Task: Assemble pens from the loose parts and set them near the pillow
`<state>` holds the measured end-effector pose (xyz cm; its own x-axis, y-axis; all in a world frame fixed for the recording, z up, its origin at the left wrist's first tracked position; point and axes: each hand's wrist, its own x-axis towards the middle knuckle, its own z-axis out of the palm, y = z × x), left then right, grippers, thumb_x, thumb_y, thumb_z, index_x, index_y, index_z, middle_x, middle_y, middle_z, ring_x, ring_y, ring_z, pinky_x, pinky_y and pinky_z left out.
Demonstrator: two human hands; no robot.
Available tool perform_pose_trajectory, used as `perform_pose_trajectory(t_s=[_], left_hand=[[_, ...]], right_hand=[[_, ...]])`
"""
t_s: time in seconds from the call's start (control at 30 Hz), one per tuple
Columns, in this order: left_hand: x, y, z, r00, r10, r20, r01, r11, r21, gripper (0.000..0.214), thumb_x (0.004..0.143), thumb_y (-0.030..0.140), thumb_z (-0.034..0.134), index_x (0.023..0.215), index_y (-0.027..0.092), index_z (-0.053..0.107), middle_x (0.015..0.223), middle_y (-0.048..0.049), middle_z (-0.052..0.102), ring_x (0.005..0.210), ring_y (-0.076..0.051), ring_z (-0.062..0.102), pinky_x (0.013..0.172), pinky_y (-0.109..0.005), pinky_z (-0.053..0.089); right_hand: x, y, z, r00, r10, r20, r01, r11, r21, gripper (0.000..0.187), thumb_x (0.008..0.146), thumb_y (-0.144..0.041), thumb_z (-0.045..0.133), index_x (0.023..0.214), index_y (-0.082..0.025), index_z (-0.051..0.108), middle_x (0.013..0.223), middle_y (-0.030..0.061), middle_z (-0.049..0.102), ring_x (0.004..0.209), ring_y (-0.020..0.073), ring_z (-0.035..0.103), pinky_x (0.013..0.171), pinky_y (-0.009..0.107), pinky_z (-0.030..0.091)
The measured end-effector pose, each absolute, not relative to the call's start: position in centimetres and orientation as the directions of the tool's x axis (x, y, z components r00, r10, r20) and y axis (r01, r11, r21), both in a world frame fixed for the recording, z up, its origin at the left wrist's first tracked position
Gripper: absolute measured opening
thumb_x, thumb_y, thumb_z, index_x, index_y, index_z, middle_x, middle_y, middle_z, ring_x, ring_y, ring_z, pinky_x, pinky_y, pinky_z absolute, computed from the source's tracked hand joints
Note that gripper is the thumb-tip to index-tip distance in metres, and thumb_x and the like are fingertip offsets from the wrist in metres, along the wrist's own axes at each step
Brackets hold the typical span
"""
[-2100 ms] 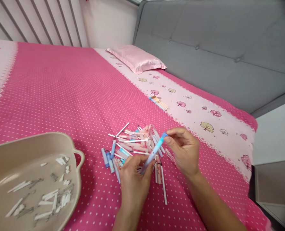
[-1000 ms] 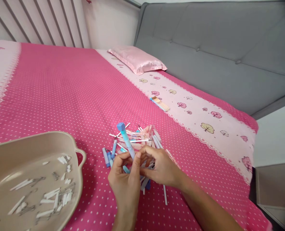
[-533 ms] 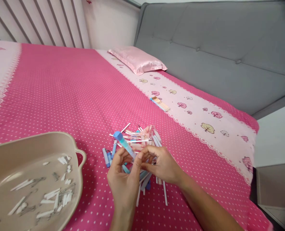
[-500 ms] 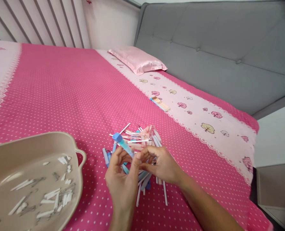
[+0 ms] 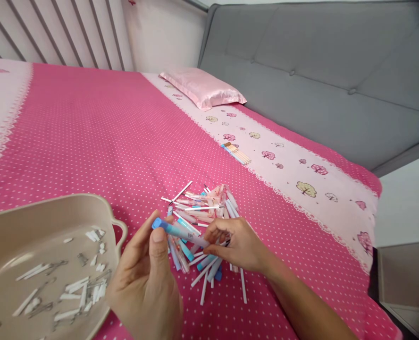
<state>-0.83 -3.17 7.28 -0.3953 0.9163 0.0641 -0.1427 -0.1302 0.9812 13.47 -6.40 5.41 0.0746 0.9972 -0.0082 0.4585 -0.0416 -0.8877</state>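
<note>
A blue pen (image 5: 180, 231) with a blue cap lies nearly level between my two hands. My right hand (image 5: 236, 244) pinches its near end. My left hand (image 5: 146, 282) is raised beside the beige tray, thumb and fingertips closed on the capped end. Below them a heap of pen parts (image 5: 202, 222) lies on the pink dotted bedsheet (image 5: 99, 146): blue and pink barrels, caps and thin white refills.
A beige tray (image 5: 119, 226) at the lower left holds several small white and grey pieces. A small bundle of finished pens (image 5: 235, 153) lies farther off on the sheet's pale border. A pink pillow (image 5: 202, 88) and a grey headboard (image 5: 319, 75) stand behind.
The pen has tipped from pointing up to almost level, its cap swinging left. My left hand has moved left and nearer the camera; my right hand has stayed over the heap.
</note>
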Motion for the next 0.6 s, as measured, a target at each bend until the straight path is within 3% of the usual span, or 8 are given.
perform_pose_trajectory(t_s=[0.33,0.43,0.6], left_hand=[[-0.7,-3.0,7.3,-0.329,0.944,0.027,-0.225,-0.106,0.969,0.035,0.076,0.039,0.069,0.109,0.025,0.068,0.101,-0.0005,0.072,0.082,-0.01,0.066,0.07,-0.016,0.051],[-0.5,-2.9,6.8,-0.296,0.952,0.077,-0.233,-0.15,0.961,0.033,0.079,0.038,0.065,0.107,0.021,0.067,0.097,-0.0026,0.072,0.085,-0.013,0.066,0.072,-0.02,0.051],[-0.1,-2.8,5.0,-0.246,0.957,0.157,-0.098,-0.185,0.978,0.022,0.079,0.035,0.065,0.093,0.018,0.068,0.087,-0.0022,0.07,0.075,-0.013,0.064,0.068,-0.021,0.05]], right_hand=[[13.7,-6.4,5.3,0.091,0.996,-0.02,0.423,-0.057,-0.904,0.022,0.071,-0.036,0.075,0.079,-0.018,0.066,0.072,0.0016,0.068,0.066,0.014,0.063,0.06,0.024,0.048],[14.0,-6.3,5.3,0.174,0.984,0.032,0.411,-0.043,-0.911,0.021,0.07,-0.033,0.076,0.078,-0.018,0.065,0.07,0.001,0.067,0.064,0.0132,0.061,0.059,0.025,0.048],[15.7,-5.8,5.8,0.386,0.915,0.112,0.381,-0.048,-0.923,0.021,0.069,-0.032,0.074,0.078,-0.016,0.063,0.067,0.002,0.067,0.06,0.014,0.063,0.055,0.025,0.05]])
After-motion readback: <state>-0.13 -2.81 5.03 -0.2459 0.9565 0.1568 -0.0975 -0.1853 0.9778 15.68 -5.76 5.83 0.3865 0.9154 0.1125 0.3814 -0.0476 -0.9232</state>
